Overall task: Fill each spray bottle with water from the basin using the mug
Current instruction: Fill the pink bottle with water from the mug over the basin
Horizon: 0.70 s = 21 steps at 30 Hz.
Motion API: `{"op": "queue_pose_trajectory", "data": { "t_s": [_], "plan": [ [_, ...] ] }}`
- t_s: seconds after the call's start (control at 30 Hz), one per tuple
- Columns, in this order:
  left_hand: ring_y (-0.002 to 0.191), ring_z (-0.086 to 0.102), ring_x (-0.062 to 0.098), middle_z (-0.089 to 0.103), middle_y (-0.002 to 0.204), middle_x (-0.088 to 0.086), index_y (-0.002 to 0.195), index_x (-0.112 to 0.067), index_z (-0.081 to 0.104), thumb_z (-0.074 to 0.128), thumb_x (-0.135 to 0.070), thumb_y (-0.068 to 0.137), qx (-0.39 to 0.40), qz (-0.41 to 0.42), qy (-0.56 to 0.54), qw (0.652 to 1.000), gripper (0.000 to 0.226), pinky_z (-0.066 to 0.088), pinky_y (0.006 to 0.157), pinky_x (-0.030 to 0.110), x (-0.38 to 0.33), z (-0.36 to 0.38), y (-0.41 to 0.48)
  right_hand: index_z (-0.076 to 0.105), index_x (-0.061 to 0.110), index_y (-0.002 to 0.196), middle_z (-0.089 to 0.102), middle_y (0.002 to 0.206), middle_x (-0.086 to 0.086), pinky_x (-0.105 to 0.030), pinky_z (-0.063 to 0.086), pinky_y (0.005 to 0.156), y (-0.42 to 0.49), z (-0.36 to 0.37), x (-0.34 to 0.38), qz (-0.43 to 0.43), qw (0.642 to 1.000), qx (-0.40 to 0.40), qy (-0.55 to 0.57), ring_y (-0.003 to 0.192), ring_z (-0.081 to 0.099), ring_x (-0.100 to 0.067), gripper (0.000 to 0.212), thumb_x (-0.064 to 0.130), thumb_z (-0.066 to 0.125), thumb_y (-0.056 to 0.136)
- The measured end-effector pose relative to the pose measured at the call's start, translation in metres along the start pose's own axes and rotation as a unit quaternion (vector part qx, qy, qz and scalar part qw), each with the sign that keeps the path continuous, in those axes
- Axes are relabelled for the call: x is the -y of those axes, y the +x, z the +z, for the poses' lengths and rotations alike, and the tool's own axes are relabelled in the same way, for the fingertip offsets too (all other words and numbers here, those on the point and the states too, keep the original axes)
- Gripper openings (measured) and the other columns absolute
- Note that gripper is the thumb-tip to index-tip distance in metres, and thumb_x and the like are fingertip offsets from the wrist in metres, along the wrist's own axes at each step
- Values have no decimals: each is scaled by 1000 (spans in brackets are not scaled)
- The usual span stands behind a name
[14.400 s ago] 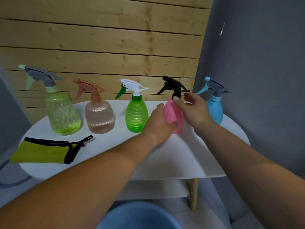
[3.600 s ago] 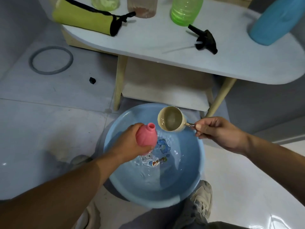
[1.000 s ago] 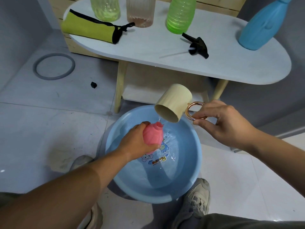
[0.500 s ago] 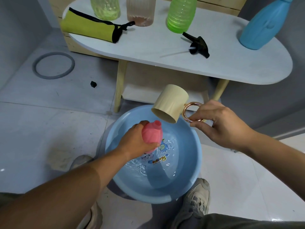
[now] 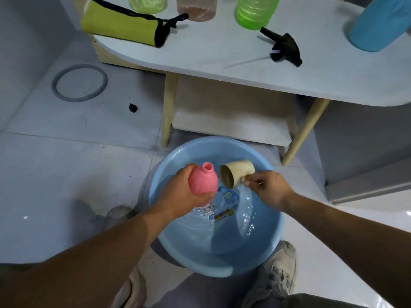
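My left hand grips an uncapped pink spray bottle, held upright over the blue basin of water on the floor. My right hand pinches the handle of a cream mug. The mug lies on its side low in the basin, mouth towards the pink bottle, close beside it. The bottle's black spray head lies on the white table. A yellow-green bottle, a clear pinkish bottle, a green bottle and a blue bottle stand along the table's back.
A yellow-green pouch with black trim lies on the table's left end. A lower shelf and wooden legs stand just behind the basin. A grey ring lies on the tiled floor at the left. My shoes flank the basin.
The mug has come down from its tilted pour above the pink bottle into the basin, lying sideways near the water. The bottle has shifted slightly left.
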<state>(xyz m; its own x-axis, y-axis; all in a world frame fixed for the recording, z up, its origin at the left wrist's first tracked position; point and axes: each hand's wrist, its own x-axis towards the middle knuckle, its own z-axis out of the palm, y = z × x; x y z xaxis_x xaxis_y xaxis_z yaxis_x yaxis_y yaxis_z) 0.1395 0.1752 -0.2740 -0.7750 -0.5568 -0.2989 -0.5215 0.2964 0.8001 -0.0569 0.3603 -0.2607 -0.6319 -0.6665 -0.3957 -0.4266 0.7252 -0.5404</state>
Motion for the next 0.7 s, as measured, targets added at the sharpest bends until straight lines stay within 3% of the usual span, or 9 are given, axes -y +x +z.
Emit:
{"op": "queue_pose_trajectory", "data": {
  "t_s": [0.1, 0.3, 0.4, 0.57, 0.7],
  "plan": [
    [110, 60, 16, 57, 129, -13, 133, -38, 49, 94, -47, 63, -6, -4, 3, 1000, 84, 58, 92, 40, 11, -2, 4, 71, 23, 95, 72, 100, -1, -37, 53, 78, 13, 34, -5, -13, 990, -9, -141, 94, 63, -29, 21, 37, 57, 92],
    [111, 60, 14, 55, 133, -12, 132, -43, 47, 95, -46, 64, -15, -18, 0, 1000, 83, 59, 92, 38, 23, -4, 7, 69, 25, 99, 69, 107, 2, -32, 46, 82, 28, 67, -14, -62, 965, -26, -254, 100, 56, -27, 23, 39, 50, 96],
    [109, 60, 13, 54, 132, -12, 128, -45, 46, 95, -42, 66, -18, -19, -3, 1000, 78, 56, 87, 30, 25, -4, 8, 68, 25, 97, 68, 106, 0, -33, 45, 80, 29, 68, -16, -58, 964, -20, -259, 100, 55, -27, 22, 39, 50, 97],
    [109, 61, 14, 55, 131, -15, 131, -47, 47, 93, -53, 61, -10, -20, -2, 1000, 84, 61, 90, 40, 26, -1, 8, 68, 23, 93, 70, 101, 0, -32, 44, 74, 22, 69, -22, -51, 980, -17, -190, 96, 58, -31, 18, 36, 57, 94],
    [110, 61, 13, 55, 130, -16, 131, -46, 47, 88, -61, 56, -12, -17, 0, 1000, 87, 60, 90, 41, 27, -1, 7, 67, 24, 86, 69, 94, 2, -29, 34, 65, 15, 71, -20, -42, 990, 12, -136, 92, 58, -29, 14, 35, 61, 92]
  ]
}}
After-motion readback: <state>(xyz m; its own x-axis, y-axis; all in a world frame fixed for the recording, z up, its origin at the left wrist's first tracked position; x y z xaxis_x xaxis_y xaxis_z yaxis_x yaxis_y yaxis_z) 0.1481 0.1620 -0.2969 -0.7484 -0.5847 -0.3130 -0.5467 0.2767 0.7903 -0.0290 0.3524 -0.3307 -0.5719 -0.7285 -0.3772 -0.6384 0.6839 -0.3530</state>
